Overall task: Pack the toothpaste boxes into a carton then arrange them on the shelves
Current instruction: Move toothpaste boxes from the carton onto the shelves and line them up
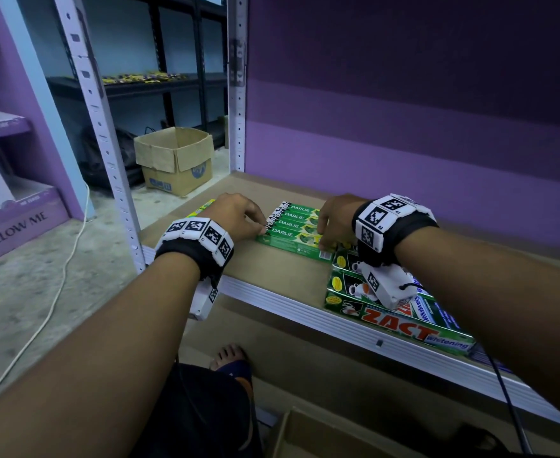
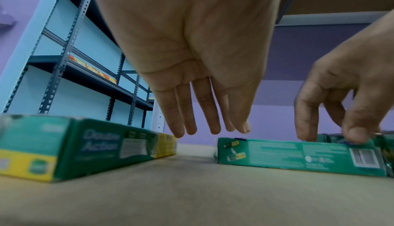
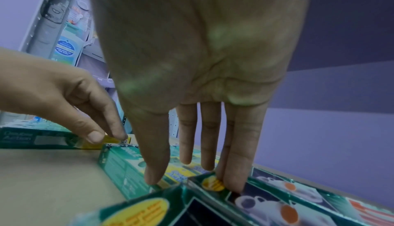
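Note:
Several green Darlie toothpaste boxes lie side by side on the brown shelf board. My left hand has its fingertips at the row's left ends, fingers straight in the left wrist view, holding nothing. My right hand rests on the row's right ends. In the right wrist view its thumb touches a Darlie box and its outer fingers touch a ZACT box. Another Darlie box lies apart on the left.
Green ZACT boxes lie along the shelf's front right. The shelf's metal edge runs under my wrists, with an upright post on the left. An open carton sits on the floor behind; another carton is below me.

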A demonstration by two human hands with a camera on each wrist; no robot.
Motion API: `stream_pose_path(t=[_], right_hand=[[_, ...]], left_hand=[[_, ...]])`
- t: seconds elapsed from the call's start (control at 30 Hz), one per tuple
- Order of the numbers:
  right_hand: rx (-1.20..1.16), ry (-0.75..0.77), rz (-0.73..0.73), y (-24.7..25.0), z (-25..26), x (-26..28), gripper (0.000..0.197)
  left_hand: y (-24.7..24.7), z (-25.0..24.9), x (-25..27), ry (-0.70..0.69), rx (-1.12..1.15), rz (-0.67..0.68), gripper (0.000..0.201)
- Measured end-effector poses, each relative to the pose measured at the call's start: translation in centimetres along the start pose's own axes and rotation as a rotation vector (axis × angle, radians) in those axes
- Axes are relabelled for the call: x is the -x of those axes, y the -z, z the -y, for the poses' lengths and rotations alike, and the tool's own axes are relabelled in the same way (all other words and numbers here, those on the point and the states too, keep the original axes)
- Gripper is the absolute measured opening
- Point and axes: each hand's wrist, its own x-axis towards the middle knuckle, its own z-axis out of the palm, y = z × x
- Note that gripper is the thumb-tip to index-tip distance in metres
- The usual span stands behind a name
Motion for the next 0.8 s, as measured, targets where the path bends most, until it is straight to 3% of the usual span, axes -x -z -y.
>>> stream_pose_path(t=[0.27,0.4,0.53,0.8], right_hand=[[0.055,0.050,-0.077,0.7,3.0,0.0,0.034],[-0.049,0.136,-0.130,0.8,5.2,-1.0,0.029],[-0.109,0.216,-0.192,0.5,7.7,-2.3,0.028],[-0.070,0.323,-0.140,0.3,12.7,-3.6,0.050]], left_hand=[[3.0,4.2,2.4,0.092,0.016,-0.160,0.008],[3.6,6.3,3.4,0.191,0.033,-0.218,0.015],[4.1,7.9,4.5,0.273,0.012,-0.165,0.019],[4.7,8.3,5.5,0.313,0.064,-0.142,0.022]])
